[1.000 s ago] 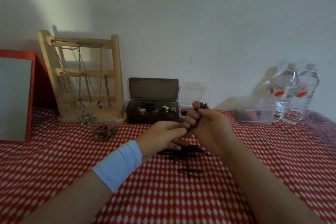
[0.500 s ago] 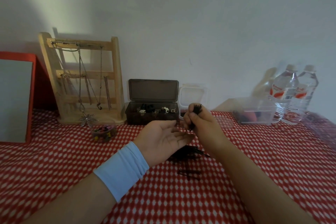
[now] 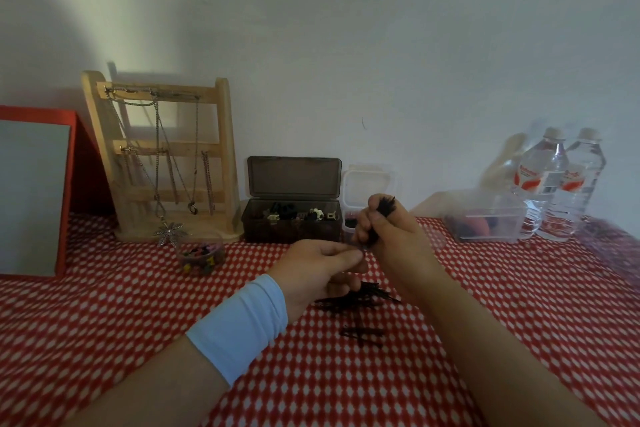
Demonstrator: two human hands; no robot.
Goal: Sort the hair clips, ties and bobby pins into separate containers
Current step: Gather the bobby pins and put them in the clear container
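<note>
The rack (image 3: 162, 163) stands at the back left of the tabletop (image 3: 104, 322). The frame (image 3: 34, 194) is to its left. A cup (image 3: 201, 255) sits just in front of the rack. The box (image 3: 291, 215) is right of the rack, with a small tub (image 3: 363, 184) just beside it. Farther right sits a big tub (image 3: 485, 218), then two bottles (image 3: 561, 191). Pins (image 3: 360, 296) lie in the middle, in front of the box.

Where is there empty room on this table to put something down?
Bare cloth lies front-left, between the red-framed board, the small clip tub and the left arm. More lies right of the right arm, before the clear tub. Crowded: the back row and the bobby pins mid-table.
</note>
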